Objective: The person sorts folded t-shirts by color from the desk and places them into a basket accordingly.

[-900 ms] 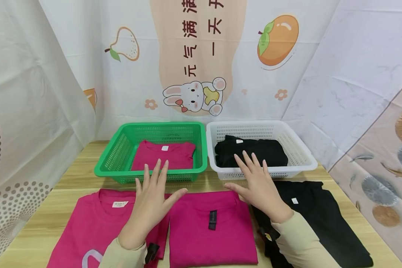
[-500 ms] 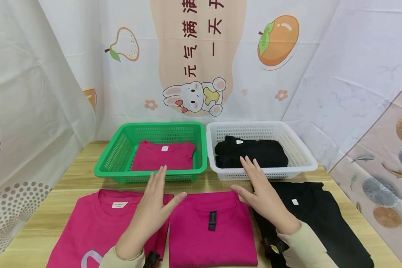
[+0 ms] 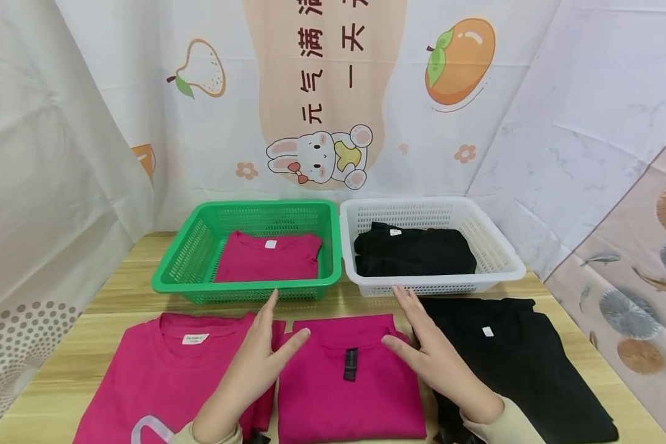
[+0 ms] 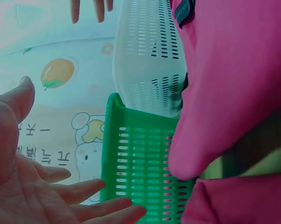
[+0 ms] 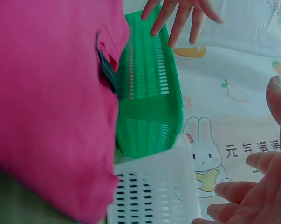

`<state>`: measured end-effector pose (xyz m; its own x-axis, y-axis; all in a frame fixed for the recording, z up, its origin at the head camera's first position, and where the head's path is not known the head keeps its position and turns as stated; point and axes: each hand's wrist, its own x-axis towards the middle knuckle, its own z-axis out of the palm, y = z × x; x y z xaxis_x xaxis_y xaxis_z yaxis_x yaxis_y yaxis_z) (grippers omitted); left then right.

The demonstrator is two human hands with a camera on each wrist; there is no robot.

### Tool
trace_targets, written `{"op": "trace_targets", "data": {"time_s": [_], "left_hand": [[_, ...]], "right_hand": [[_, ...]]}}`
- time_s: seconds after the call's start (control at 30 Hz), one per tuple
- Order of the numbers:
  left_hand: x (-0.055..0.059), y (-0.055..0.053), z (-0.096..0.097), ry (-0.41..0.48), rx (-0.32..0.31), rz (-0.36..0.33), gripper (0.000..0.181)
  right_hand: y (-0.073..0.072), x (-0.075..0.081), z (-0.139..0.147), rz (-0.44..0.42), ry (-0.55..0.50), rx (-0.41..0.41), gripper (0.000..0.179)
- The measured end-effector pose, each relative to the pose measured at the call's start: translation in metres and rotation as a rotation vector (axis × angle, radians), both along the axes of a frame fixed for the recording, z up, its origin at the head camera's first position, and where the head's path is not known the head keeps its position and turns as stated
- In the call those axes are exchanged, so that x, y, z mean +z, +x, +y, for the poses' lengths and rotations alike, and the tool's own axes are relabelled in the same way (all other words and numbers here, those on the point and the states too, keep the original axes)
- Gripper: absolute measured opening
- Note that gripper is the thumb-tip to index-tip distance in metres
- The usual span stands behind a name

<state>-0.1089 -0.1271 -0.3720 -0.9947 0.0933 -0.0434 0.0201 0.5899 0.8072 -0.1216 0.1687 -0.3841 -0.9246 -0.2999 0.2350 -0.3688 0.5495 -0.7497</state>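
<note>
My left hand [image 3: 255, 354] hovers with fingers extended and thumb spread between two folded magenta T-shirts. Across from it, the right hand [image 3: 435, 354] is held the same way, palm turned inward, partly over a black garment. Between them lies the middle folded magenta T-shirt [image 3: 349, 404], a dark label at its collar. Left of it is another magenta T-shirt [image 3: 139, 370] with a white label and a pale print. A folded black T-shirt [image 3: 524, 370] with a small white tag lies at the right. Both wrist views show bare palms holding nothing.
Behind the shirts stand a green basket [image 3: 200, 287] and a white basket [image 3: 496, 277], side by side. A magenta shirt [image 3: 272, 262] is in the green one, a black shirt [image 3: 416, 254] in the white one. A printed curtain [image 3: 399, 80] hangs behind the wooden table [image 3: 61, 364].
Both hands have drawn back from the baskets toward the shirts and turned their palms to face each other. The shirts and baskets stay in place; the head view shifts slightly.
</note>
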Motion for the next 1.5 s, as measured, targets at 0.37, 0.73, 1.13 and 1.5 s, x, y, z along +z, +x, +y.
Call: {"op": "trace_targets", "data": {"time_s": [0.37,0.73,1.13,1.5], "left_hand": [[-0.022,0.0,0.001,0.07,-0.022,-0.068,0.099],[-0.038,-0.004,0.0,0.128,-0.003,-0.054,0.094],[-0.048,-0.004,0.003,0.16,-0.001,-0.076,0.094],[-0.053,-0.006,-0.002,0.317,0.006,-0.143,0.093]], "right_hand": [[0.0,-0.025,-0.002,-0.221,-0.032,-0.019,0.075],[-0.009,-0.038,0.004,-0.326,-0.057,-0.045,0.073],[-0.011,-0.043,0.005,-0.435,-0.264,-0.139,0.068],[-0.012,-0.041,0.009,-0.549,-0.362,-0.178,0.062]]}}
